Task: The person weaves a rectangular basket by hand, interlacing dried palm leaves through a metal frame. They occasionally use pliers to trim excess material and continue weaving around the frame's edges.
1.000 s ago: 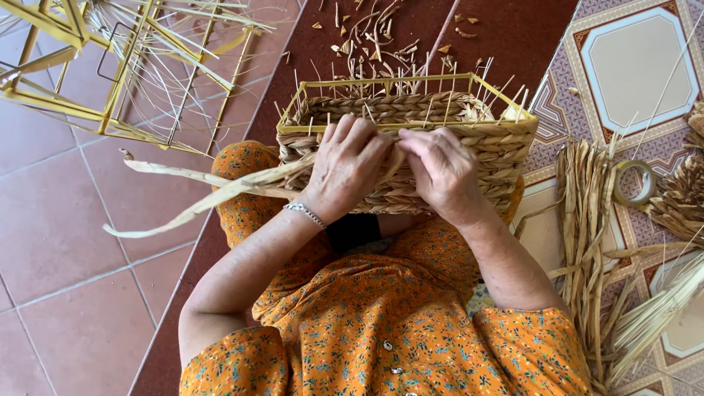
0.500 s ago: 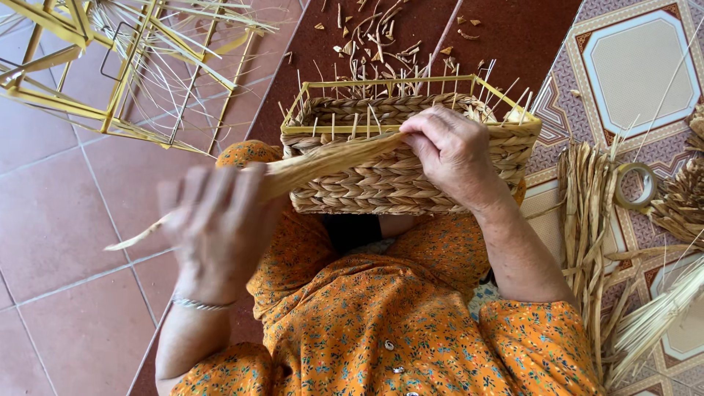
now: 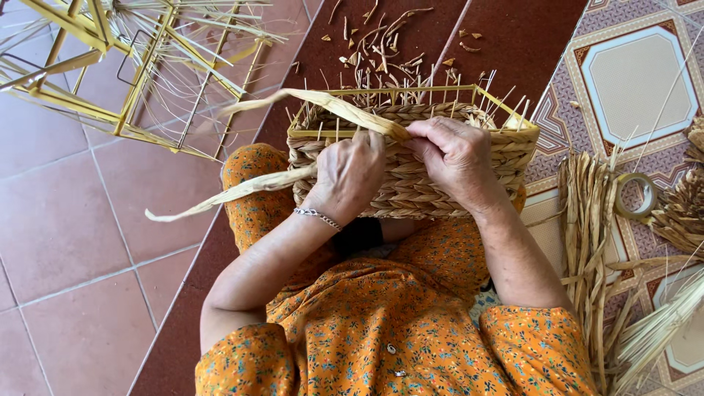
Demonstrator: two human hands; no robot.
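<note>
Straw strand (image 3: 345,110) between pinched fingers (image 3: 429,136)

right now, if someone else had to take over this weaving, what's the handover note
Left hand: pressed on the near wall of the woven basket, gripping a flat straw strand that trails off to the left.
Right hand: at the near rim, pinching the strand where it meets the weave.
Basket rests on the lap, on a yellow wire frame.
Done: walls woven up close to the rim.
Left: thin upright stakes stand above the rim; the strand's tail is loose.
Spare straw bundle lies on the floor to the right.
</note>
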